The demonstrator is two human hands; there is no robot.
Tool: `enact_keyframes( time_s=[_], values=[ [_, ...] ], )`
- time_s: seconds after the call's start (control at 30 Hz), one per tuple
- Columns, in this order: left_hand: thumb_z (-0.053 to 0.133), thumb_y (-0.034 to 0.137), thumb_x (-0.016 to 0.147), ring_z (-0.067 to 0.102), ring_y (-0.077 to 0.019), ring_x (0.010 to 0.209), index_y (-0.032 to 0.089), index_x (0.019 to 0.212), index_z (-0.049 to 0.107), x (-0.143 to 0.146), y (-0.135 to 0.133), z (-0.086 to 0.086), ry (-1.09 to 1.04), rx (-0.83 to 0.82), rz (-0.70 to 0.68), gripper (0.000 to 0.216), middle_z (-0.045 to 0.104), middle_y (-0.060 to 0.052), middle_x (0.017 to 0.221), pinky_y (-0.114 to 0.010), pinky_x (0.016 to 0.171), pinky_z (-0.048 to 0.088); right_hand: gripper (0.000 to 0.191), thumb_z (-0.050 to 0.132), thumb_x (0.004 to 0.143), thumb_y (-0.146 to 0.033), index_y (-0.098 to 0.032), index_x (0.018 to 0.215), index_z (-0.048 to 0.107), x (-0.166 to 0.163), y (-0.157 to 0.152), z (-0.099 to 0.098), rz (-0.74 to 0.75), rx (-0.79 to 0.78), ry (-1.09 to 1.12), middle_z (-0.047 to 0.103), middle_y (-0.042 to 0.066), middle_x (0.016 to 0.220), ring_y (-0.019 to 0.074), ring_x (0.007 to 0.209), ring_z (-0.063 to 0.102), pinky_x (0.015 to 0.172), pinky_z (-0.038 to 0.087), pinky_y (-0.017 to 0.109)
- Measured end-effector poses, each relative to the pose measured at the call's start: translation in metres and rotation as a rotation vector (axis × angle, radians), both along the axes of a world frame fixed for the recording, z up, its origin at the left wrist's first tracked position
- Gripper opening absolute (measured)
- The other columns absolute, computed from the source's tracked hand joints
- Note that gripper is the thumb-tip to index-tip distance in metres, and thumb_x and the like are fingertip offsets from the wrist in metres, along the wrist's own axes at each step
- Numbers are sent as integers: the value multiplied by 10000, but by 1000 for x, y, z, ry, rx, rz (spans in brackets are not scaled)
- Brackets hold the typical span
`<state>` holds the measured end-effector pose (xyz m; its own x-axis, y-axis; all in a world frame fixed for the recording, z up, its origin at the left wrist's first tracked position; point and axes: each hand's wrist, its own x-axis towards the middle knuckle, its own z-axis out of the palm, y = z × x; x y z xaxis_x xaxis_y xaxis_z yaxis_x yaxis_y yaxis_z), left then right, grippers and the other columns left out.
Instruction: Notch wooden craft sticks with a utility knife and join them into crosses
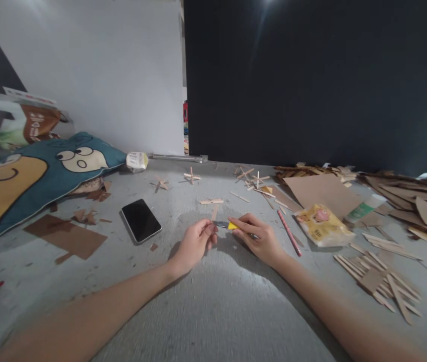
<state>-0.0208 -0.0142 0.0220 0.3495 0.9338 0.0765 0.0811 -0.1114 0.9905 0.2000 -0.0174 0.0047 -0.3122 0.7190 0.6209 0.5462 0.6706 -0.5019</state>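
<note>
All around the knife, a big grey table. Far left of the knife, a fat blue pillow with funny faces, and behind it a big shiny bag, with no telling the stuff inside. To the right of the knife, a yellow packet with a pink cartoon on it, also hiding its insides. Right at the knife's handle, the right hand, curled, with fingertips pinched on the yellow part. Just left of the knife, the left hand, curled too, with thumb and finger pinching a thin stick. Also left of the knife, past the left hand, a black phone. Well beyond the knife and to the left, a little white packet, insides hidden again. Between the knife and the yellow packet, a pink pencil. For the knife itself, a long way running side to side, blade pointing left. Smallest of all, the thin stick, by the blade's tip, pointing away from the body and leaning a bit right, nearer the left hand. Too tiny to tell touching from almost touching.
</note>
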Motion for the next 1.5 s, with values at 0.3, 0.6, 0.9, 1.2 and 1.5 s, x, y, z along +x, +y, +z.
enact_keyframes(
  time_s=[0.3, 0.6, 0.9, 1.2, 1.5],
  values=[
    [489, 642, 922, 402, -100, 512, 199, 813, 525, 0, 3, -3, 2, -45, -10, 457, 511, 27, 637, -236, 490, 284, 353, 513, 1038, -373, -239, 1289, 721, 1, 1, 1, 29, -27, 17, 650, 78, 957, 137, 747, 622, 603, 512, 232],
    [463, 386, 946, 349, -111, 531, 206, 723, 515, 2, 1, 5, 85, -21, -26, 291, 404, 41, 591, -237, 510, 271, 339, 517, 1033, -322, -239, 1294, 716, 0, -1, 1, 89, -12, 3, 664, 82, 975, 156, 803, 640, 715, 539, 283],
    [483, 327, 939, 436, -107, 580, 196, 735, 546, 5, 6, -2, 40, -56, 61, 251, 451, 29, 625, -199, 538, 356, 343, 517, 1028, -317, -239, 1297, 715, 1, 1, 3, 73, -40, 1, 679, 90, 996, 162, 819, 648, 719, 534, 288],
    [439, 80, 839, 567, -148, 681, 181, 889, 709, 9, 9, -4, 35, -48, 70, 292, 577, -5, 673, -249, 669, 466, 336, 528, 1028, -324, -226, 1286, 719, -5, 2, -4, 86, -2, 29, 664, 80, 983, 151, 812, 632, 726, 530, 278],
    [438, 92, 782, 445, -119, 579, 184, 822, 653, 7, 9, -8, 3, -68, 63, 237, 481, 31, 629, -229, 583, 360, 331, 535, 1025, -297, -239, 1298, 714, -7, 1, 1, 81, 0, 33, 663, 83, 997, 157, 840, 637, 743, 521, 283]
  ],
)
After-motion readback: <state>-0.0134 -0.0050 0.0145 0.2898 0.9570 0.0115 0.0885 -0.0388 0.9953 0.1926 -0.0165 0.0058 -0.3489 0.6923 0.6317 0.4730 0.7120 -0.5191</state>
